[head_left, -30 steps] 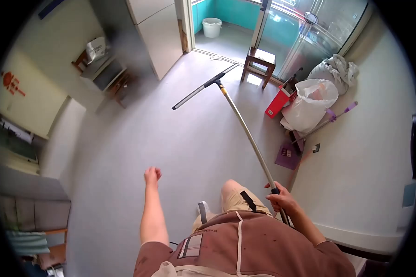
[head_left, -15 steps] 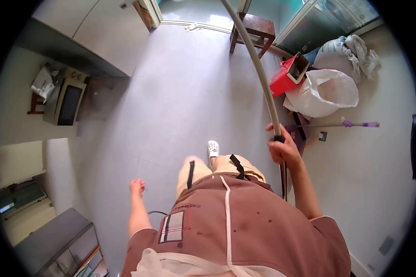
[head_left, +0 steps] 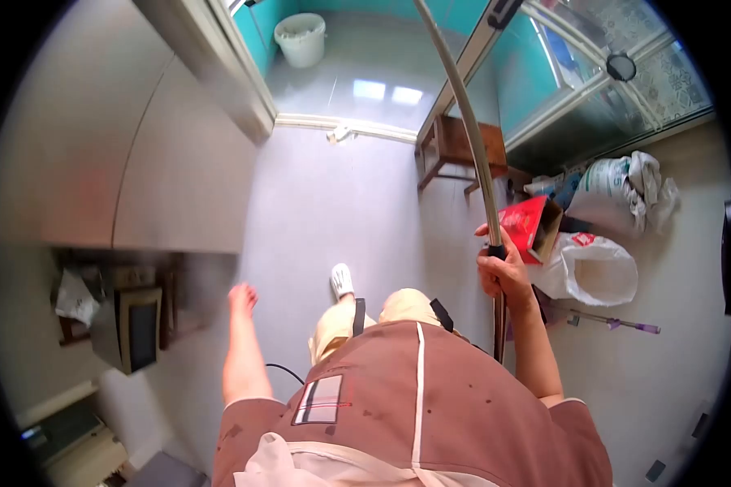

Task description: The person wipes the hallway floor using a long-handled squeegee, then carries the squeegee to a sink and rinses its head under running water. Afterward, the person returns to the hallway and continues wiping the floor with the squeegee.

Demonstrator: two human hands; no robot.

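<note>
My right hand (head_left: 508, 274) is wrapped round a long metal pole (head_left: 468, 114), at its black collar. The pole looks curved in this view and leaves the frame at the top. Its lower part runs down past my right side, where my body hides the end. My left hand (head_left: 242, 298) hangs away from my left side with its fingers curled in, and nothing shows in it. The grey floor (head_left: 296, 203) lies below, with one white shoe (head_left: 342, 281) stepping forward.
Ahead, a door track (head_left: 382, 130) borders a teal-walled room with a white bucket (head_left: 300, 40). A wooden stool (head_left: 463, 142), red box (head_left: 532, 227) and white sack (head_left: 601, 272) line the right. Cabinets (head_left: 179, 162) and a microwave oven (head_left: 134, 329) stand left.
I have walked forward, so the doorway, stool and sacks appear nearer and lower in view. The bucket has come into sight. My right hand keeps its hold on the pole.
</note>
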